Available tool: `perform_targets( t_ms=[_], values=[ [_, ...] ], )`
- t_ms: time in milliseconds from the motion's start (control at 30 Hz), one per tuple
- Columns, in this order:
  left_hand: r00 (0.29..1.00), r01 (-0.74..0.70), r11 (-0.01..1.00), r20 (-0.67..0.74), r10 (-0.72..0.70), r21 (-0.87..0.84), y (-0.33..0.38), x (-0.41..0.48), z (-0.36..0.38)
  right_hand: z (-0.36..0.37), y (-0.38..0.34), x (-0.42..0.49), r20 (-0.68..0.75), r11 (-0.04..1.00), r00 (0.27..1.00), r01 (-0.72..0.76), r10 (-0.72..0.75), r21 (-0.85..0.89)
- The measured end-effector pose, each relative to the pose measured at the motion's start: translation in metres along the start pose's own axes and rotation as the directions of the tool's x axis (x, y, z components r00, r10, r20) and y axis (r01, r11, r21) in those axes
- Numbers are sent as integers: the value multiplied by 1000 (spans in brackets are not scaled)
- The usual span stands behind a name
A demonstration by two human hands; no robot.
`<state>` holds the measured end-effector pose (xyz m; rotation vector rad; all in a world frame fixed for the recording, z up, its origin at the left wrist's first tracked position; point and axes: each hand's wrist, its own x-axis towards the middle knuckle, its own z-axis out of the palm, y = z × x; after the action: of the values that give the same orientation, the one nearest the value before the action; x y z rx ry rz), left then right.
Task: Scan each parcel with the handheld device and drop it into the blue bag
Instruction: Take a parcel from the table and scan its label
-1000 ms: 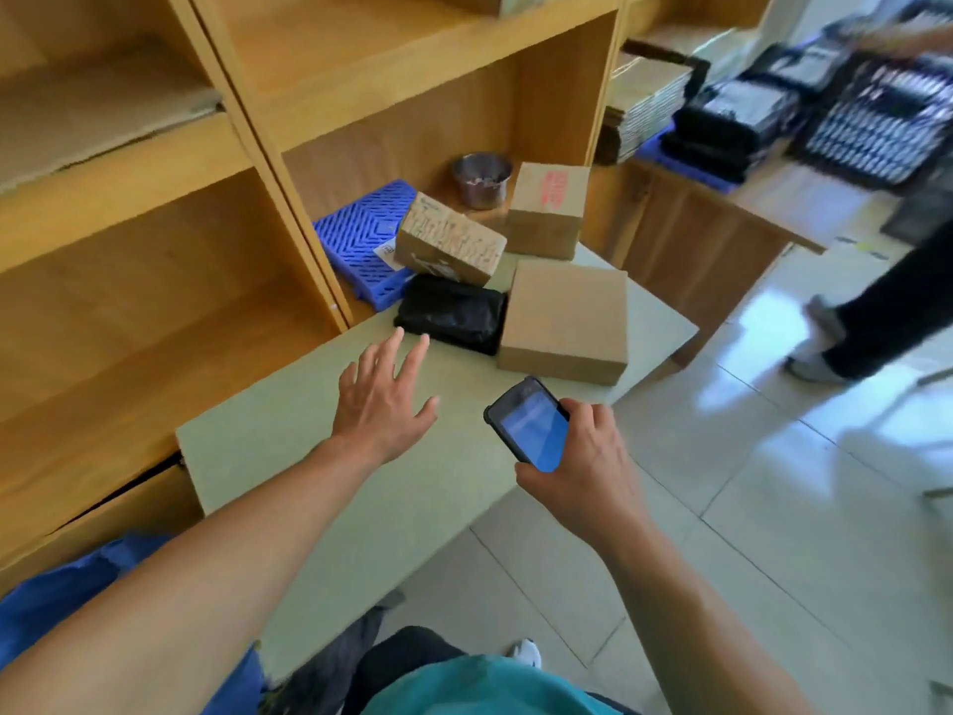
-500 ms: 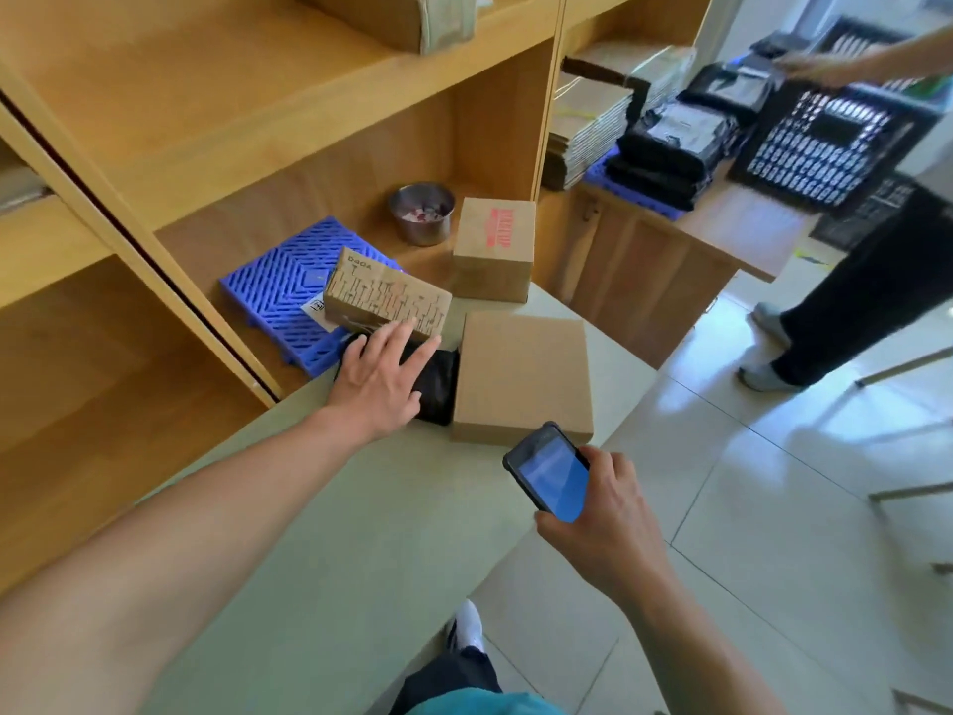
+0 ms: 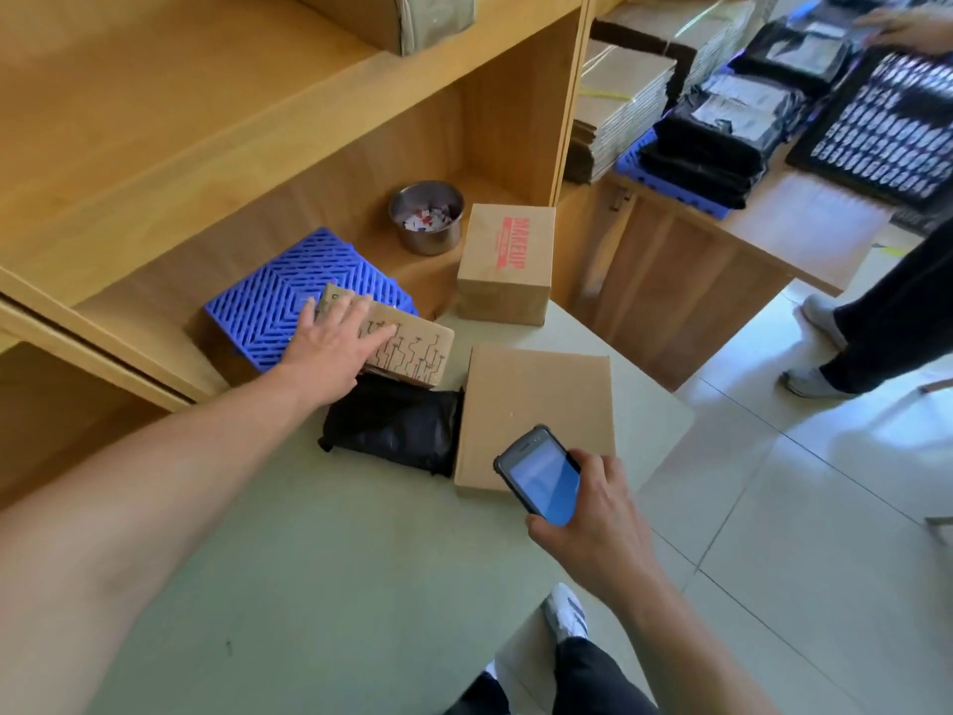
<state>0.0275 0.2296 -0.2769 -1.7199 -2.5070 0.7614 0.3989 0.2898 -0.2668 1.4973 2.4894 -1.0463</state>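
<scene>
Four parcels sit at the far end of the pale green desk [image 3: 309, 559], where it meets the wooden shelf unit [image 3: 309, 110]: three cardboard boxes and one black poly-bag parcel [image 3: 392, 425].

The flat plain box [image 3: 536, 394] lies by the desk's right edge. The black poly-bag parcel touches its left side. The printed box [image 3: 412, 353], covered in dark line markings, rests tilted on the far side of the black parcel, and its far end lies over a blue plastic grid mat [image 3: 263, 312] on the lowest shelf. The box stamped MAKEUP [image 3: 508, 265] stands upright at the desk's far right corner, apart from the other three.

The two hands are well apart. The left hand [image 3: 335, 343] lies on top of the printed box with its fingers straight and spread, not curled round it. The right hand [image 3: 593, 518] grips one handheld scanner [image 3: 541, 477] over the near corner of the flat plain box, with its lit blue screen facing up.

One steel cup [image 3: 428, 219] holding small coloured bits stands on the shelf behind the MAKEUP box.

To the right, a second table [image 3: 804, 229] carries stacks of flattened cartons [image 3: 619, 105], piled black mailers [image 3: 722, 131] and one black crate [image 3: 887, 131]. Another person [image 3: 897, 312] stands beside it, one hand on the pile.
</scene>
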Motion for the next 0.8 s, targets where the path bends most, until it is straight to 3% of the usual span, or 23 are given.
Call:
perform_targets(
  t_ms=[267,567,700,800],
  values=[
    [995,-22,997,96,15,80,-9,41,8,-34,0,57,-13,998,999,40,-40,-45],
    [993,-101,995,57,100,16,-14,52,8,-34,2,77,42,997,998,43,-41,-60],
    [1000,-26,996,1,26,-89,-24,48,-3,-37,-9,83,33,996,997,74,-72,-49],
    [994,108,964,16,-107,-242,-28,39,-21,-41,-20,87,16,992,993,117,-117,-43]
  ],
)
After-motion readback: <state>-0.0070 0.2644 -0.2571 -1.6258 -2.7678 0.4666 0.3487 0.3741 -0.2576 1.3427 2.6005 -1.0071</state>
